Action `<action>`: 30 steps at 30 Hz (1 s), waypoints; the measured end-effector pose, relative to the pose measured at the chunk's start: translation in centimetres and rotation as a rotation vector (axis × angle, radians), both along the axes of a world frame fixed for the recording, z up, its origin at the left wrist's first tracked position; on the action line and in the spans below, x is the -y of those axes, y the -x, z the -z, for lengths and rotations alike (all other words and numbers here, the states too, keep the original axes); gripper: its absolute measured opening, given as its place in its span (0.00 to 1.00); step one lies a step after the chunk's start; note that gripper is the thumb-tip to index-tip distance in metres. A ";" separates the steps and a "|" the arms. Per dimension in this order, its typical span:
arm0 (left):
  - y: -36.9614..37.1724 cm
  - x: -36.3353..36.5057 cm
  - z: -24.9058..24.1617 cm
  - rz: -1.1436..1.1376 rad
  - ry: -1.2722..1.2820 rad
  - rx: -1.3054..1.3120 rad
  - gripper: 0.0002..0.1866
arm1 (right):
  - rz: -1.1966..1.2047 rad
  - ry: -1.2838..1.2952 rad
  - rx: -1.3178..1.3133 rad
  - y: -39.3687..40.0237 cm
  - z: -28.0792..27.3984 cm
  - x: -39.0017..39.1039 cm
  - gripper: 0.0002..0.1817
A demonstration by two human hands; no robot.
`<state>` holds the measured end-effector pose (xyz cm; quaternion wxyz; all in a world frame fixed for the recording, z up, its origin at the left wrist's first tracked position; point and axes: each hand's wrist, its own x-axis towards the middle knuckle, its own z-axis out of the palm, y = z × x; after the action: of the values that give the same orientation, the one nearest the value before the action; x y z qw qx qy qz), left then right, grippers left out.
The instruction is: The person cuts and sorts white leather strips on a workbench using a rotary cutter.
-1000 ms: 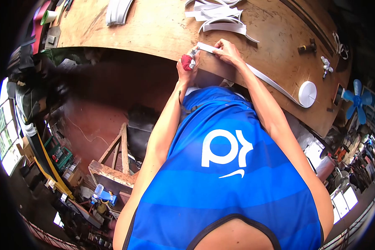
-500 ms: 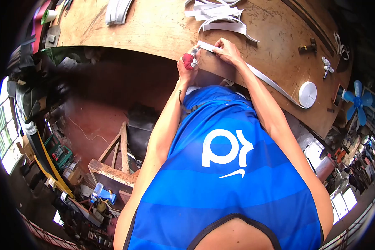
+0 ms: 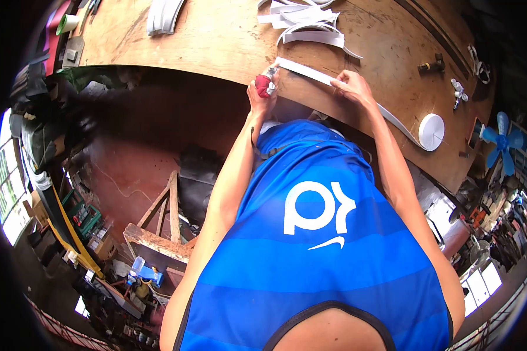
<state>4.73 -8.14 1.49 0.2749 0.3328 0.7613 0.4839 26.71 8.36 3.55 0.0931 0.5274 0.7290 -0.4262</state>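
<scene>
A white strip [image 3: 307,71] stretches across the wooden table near its front edge. At its left end, my left hand [image 3: 262,103] is closed around a small red and silvery tool [image 3: 264,85], whose exact kind I cannot make out. My right hand [image 3: 357,89] pinches the strip farther along, thumb and fingers pressed together. Beyond the right hand the strip runs on to a white roll [image 3: 431,133] standing at the table's right side. A loose heap of cut white strips [image 3: 307,20] lies on the tabletop beyond my hands.
Another bundle of white strips [image 3: 165,14] rests at the table's far left. On the right lie a black and yellow tool [image 3: 432,65] and a white-and-metal fitting [image 3: 459,93]. A blue fan [image 3: 502,142] stands past the table's right edge.
My right hand has moved to the right along the white strip, and a longer stretch now shows between the hands. My left hand has stayed nearly where it was.
</scene>
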 end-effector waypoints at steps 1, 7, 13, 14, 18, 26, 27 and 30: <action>-0.1 -0.1 -0.1 -0.014 0.006 0.016 0.14 | 0.063 0.054 0.005 -0.9 -0.3 0.1 0.19; 0.1 0.1 1.5 -0.004 -0.021 0.019 0.13 | 0.122 0.078 0.059 -3.3 -0.6 0.6 0.19; 0.0 -0.1 1.7 -0.001 -0.100 0.099 0.12 | 0.101 -0.010 0.078 -3.0 -0.1 0.8 0.19; 0.0 -0.1 1.7 0.006 -0.089 0.063 0.12 | 0.102 -0.009 0.077 -3.1 0.0 0.7 0.19; 0.2 0.0 3.1 0.004 -0.114 0.069 0.11 | 0.103 -0.025 0.079 -3.0 0.1 0.5 0.20; 0.1 0.3 2.6 -0.026 0.000 0.057 0.16 | 0.100 -0.036 0.136 -2.5 0.3 0.2 0.19; 0.1 0.3 2.7 -0.022 0.010 0.045 0.17 | 0.099 -0.042 0.145 -2.5 0.3 0.1 0.19; 0.1 0.3 3.4 -0.025 -0.059 0.059 0.16 | 0.101 -0.034 0.158 -2.4 0.0 0.0 0.19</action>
<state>4.67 -8.49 -1.94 0.2814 0.3167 0.7422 0.5193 29.11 8.34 3.54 0.1200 0.5972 0.6989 -0.3749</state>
